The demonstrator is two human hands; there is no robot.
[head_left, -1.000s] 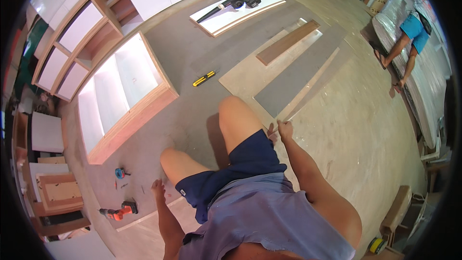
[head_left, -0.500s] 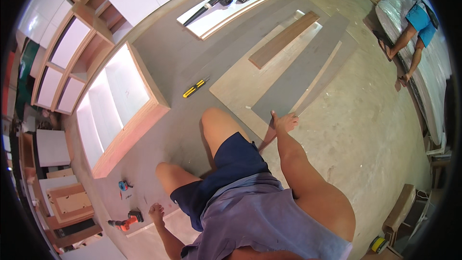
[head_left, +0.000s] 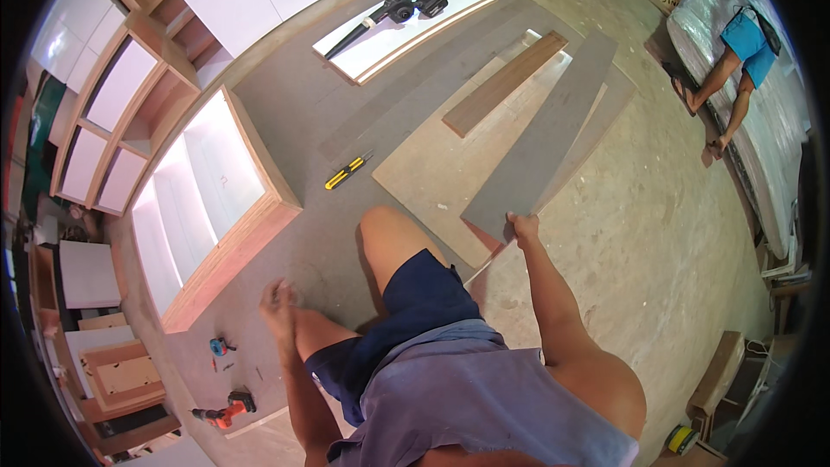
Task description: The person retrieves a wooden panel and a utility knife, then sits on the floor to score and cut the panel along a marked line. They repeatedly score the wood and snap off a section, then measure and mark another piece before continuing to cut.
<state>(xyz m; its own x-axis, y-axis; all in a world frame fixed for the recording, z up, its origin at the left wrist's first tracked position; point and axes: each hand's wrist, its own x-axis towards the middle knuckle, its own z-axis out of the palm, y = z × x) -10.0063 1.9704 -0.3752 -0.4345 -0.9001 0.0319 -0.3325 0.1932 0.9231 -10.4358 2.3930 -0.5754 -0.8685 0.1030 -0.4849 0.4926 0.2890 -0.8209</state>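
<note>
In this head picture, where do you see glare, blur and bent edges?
Head view: glare whitens the cabinet interior at left; the left hand looks blurred, the right hand sharper; the plastic-wrapped slab appears bowed near the right rim.

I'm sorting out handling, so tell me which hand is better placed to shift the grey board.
Probably the right: the right hand grips the near end of the grey board, while the left hand, blurred, is well apart from it, off to the left.
</note>
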